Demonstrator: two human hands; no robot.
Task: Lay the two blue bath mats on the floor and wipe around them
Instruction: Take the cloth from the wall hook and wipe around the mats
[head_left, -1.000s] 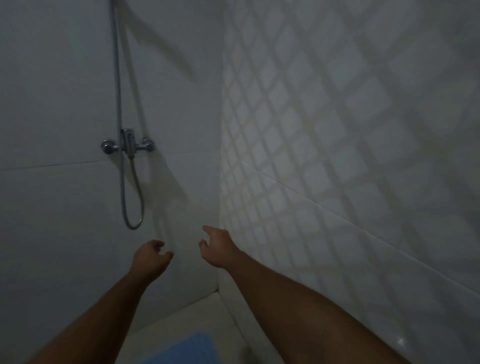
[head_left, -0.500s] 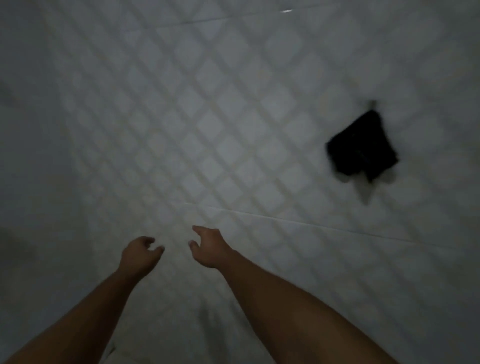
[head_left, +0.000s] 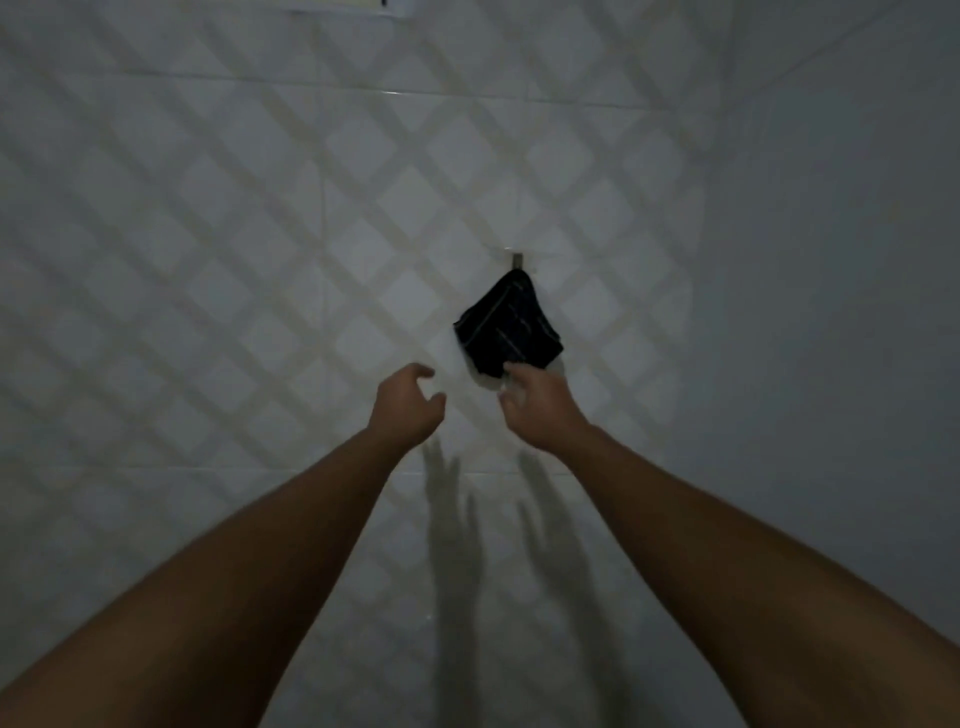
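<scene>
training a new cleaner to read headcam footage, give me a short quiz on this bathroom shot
1. True or false: the dark cloth hangs from a hook on the diamond-patterned tiled wall.
2. The left hand and right hand both reach toward the wall. Which one has its fingertips at the cloth's lower edge? A) left B) right C) neither
3. Fill in: the left hand holds ____.

Key: 1 true; 2 B; 3 nothing.
</scene>
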